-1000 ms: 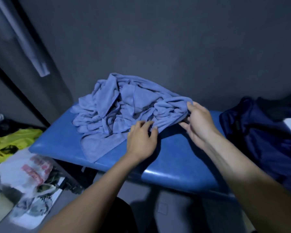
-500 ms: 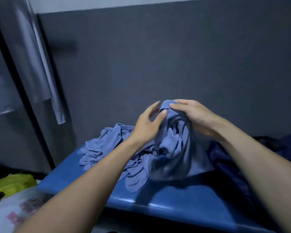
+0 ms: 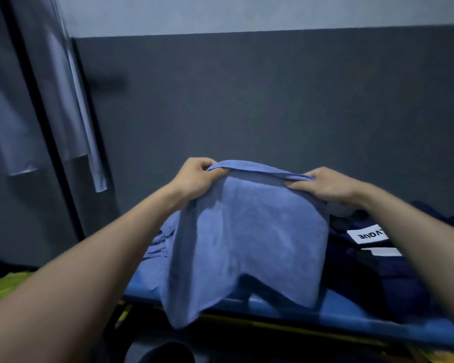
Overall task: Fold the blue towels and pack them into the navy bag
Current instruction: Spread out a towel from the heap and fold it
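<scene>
Two hands held one soft, mid-blue terry towel (image 3: 249, 231) up above the glossy blue padded worktop (image 3: 351, 315): the left hand (image 3: 194, 176) and right hand (image 3: 328, 186) each pinched a top corner, grips curled on the hem. More blue towels (image 3: 160, 242) lay crumpled toward the worktop's left edge, and the navy fabric bag (image 3: 372, 260) sat at its right end. For a clean fold, the hem likely needed pulling taut and level before bringing the corners together, since the lower edge hung uneven.
</scene>
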